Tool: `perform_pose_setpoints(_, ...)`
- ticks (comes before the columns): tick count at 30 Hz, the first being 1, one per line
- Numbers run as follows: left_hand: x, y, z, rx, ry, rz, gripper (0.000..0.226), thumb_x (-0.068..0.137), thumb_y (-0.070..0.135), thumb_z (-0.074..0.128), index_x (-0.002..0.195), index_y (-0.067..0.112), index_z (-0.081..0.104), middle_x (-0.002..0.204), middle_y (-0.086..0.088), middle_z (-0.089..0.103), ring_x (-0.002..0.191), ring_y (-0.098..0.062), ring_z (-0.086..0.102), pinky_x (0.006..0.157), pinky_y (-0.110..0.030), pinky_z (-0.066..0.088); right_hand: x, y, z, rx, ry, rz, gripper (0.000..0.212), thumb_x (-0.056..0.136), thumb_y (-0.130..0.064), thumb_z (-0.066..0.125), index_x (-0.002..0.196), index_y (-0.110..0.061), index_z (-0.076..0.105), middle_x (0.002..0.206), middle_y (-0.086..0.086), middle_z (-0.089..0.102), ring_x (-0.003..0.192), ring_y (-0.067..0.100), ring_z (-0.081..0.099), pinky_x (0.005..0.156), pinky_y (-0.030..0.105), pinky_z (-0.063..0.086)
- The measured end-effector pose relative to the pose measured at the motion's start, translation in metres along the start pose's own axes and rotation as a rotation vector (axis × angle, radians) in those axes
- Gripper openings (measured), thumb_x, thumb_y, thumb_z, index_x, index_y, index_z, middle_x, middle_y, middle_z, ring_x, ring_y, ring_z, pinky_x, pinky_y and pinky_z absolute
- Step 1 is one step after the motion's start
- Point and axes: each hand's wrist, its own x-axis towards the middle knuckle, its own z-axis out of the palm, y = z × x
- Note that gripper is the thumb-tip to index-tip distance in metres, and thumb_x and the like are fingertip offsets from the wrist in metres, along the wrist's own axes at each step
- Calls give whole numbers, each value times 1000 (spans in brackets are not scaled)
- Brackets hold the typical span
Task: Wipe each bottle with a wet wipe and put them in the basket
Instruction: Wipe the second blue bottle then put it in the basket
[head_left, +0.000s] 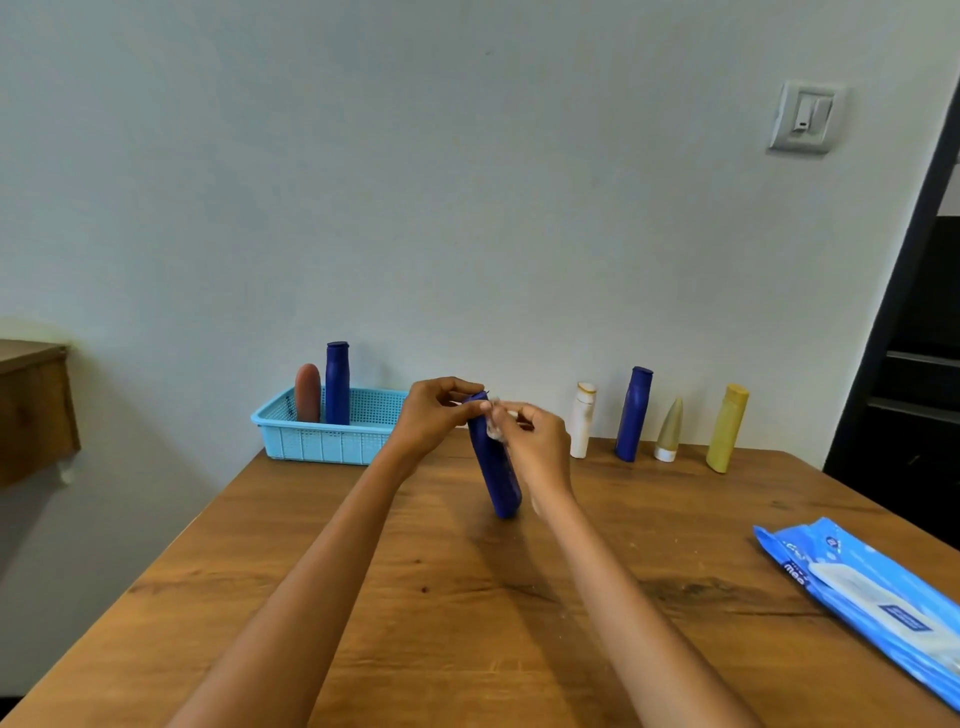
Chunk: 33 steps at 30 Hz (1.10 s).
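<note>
A dark blue bottle (493, 467) stands tilted on the wooden table (415, 597), its base on the wood. My left hand (434, 415) pinches its cap end from the left. My right hand (535, 441) holds a crumpled white wet wipe (493, 423) against the bottle's upper side. The light blue basket (322, 441) at the back left holds a reddish-brown bottle (307, 392) and a blue bottle (337, 382), both upright. Along the wall stand a white bottle (582, 421), another blue bottle (634, 415), a beige tube (669, 430) and a yellow bottle (727, 428).
A blue pack of wet wipes (872, 603) lies at the table's right edge. A wooden cabinet (31, 410) juts out at the left. A dark doorway (914, 364) is at the right, with a wall switch (804, 117) above.
</note>
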Motion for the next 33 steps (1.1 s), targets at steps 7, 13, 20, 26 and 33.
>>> perform_pose_setpoints(7,3,-6,-5,34,42,-30,20,75,22,77,92,19,68,85,-1,70,88,-23,67,81,-34,56,-18,18,6,-68,-28,-166,32,96,-11,49,125,-14,60,119,-3,61,107,7,56,72,6,46)
perform_pose_setpoints(13,4,-5,1,92,61,-72,29,74,32,77,90,15,60,76,-4,70,76,-15,68,77,-33,53,-11,27,0,-71,-31,-77,32,95,-16,53,127,-13,58,121,-2,63,112,13,58,83,20,49)
perform_pose_setpoints(20,5,-2,5,142,75,-107,36,71,40,78,91,16,60,78,-3,69,74,-14,66,66,-25,49,-13,10,0,29,3,-124,28,87,-25,65,114,-16,63,104,-8,64,91,3,58,73,9,47)
perform_pose_setpoints(26,5,-4,0,198,86,-117,26,73,38,76,85,23,58,77,1,67,77,-12,63,70,-26,49,-9,31,-17,59,-104,166,28,88,-31,64,109,-14,64,103,-4,67,95,10,61,68,17,48)
perform_pose_setpoints(33,5,2,-6,168,-72,-39,21,81,15,72,100,17,65,99,-3,68,95,-22,65,88,-35,53,-2,20,-13,-15,-48,122,18,89,-31,63,97,-16,68,91,-4,69,88,11,63,65,19,49)
